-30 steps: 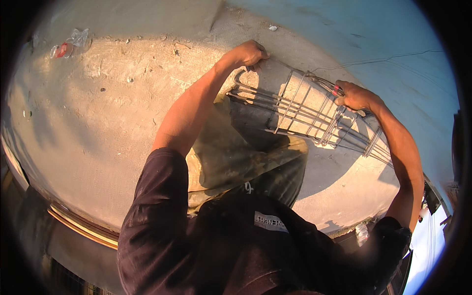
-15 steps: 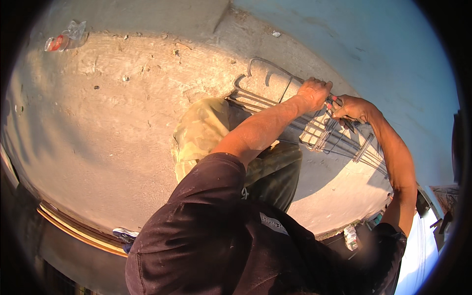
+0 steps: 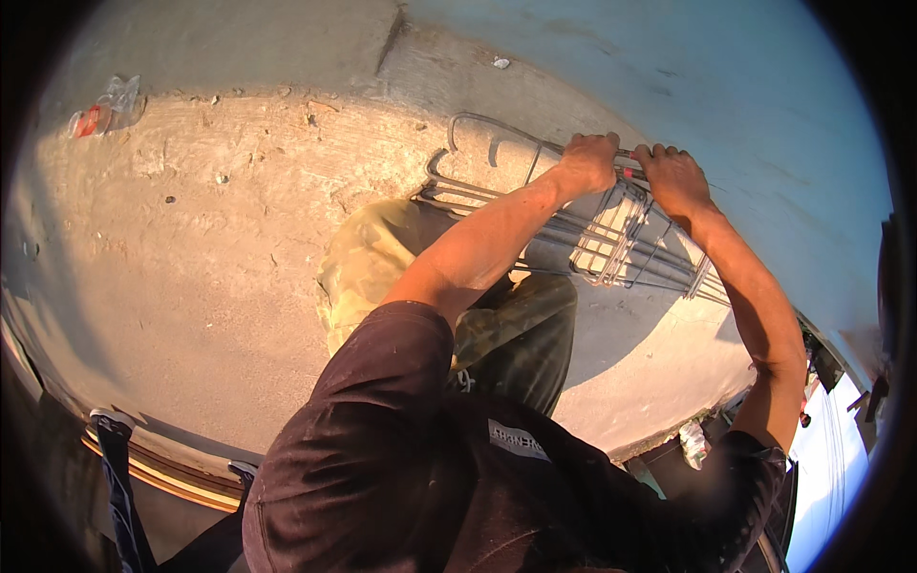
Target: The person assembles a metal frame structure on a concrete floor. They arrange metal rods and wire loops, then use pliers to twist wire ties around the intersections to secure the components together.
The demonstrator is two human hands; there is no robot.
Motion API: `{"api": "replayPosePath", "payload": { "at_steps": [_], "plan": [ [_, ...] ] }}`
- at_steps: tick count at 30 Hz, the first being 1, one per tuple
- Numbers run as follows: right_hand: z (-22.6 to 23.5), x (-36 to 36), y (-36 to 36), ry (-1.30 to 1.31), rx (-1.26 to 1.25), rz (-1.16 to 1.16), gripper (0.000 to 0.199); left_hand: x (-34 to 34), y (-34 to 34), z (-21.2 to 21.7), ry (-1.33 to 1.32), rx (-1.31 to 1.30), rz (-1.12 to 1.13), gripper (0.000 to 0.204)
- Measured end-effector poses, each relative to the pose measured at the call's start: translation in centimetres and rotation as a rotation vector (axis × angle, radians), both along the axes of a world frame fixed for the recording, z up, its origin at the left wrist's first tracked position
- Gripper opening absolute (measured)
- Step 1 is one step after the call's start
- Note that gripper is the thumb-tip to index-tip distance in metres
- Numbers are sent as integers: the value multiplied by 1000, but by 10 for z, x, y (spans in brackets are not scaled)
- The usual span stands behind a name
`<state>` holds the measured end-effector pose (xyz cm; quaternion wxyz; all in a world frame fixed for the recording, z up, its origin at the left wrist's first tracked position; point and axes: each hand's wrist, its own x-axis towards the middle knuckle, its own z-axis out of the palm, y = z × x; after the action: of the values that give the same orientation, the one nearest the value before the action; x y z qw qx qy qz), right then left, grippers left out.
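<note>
A long steel rebar cage (image 3: 478, 194) lies on the concrete in front of me, its bars hooked at the left end. Several thin square stirrups (image 3: 600, 250) are bunched around its middle. My left hand (image 3: 589, 164) is closed at the cage's far top bar. Just to its right, my right hand (image 3: 674, 180) curls, back up, around a red-handled hand tool (image 3: 632, 174), seemingly pliers. Only bits of the red handles show between the hands; the jaws are hidden. My camouflage-trousered knees are beside the cage's near side.
A blue-grey wall (image 3: 764, 143) rises beyond the cage. Crumpled clear plastic with a red label (image 3: 93, 119) lies far left on the concrete floor (image 3: 220, 296). Another person's dark-trousered leg (image 3: 121, 492) stands at lower left by a wooden strip (image 3: 177, 477). A plastic wrapper (image 3: 694, 444) lies at lower right.
My right hand has turned over and risen beside my left, and the tool's dark jaws no longer show. The view has shifted slightly. More of the other person's legs shows at lower left.
</note>
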<state>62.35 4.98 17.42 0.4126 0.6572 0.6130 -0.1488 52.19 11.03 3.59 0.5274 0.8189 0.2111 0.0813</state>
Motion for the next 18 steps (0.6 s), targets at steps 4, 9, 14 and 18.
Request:
{"api": "replayPosePath", "payload": {
  "at_steps": [4,9,14,18],
  "plan": [
    [-3,10,33,134,-395,-403,29,-11,-34,7,-274,204,295,34],
    [22,-16,26,70,221,279,32,1,5,19,46,-176,25,27],
    [18,11,16,29,200,363,33,3,22,26,-24,-187,-27,25],
    [9,31,25,134,-96,-51,35,3,-31,21,-241,156,420,24]
  ]
}}
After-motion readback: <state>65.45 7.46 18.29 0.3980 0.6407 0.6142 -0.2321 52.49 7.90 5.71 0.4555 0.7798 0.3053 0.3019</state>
